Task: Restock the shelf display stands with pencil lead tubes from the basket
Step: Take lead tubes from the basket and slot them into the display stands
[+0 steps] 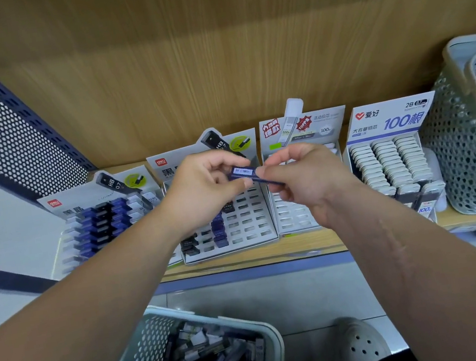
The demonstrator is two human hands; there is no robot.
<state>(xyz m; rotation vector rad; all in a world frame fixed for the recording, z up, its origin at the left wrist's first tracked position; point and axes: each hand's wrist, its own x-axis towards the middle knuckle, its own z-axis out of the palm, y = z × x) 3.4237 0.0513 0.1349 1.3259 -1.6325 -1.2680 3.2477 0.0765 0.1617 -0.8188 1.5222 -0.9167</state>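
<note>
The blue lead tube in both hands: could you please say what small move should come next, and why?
Probably lower the blue tube into an empty slot of the half-empty stand below; left hand and right hand pinch it right above.

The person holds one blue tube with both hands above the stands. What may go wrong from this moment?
1. The blue tube is only pinched by the fingertips of the left hand and right hand; it might slip and drop onto the half-empty stand or past the shelf edge.
2. That stand has black and blue columns, so the tube could land in a wrong slot.
</note>
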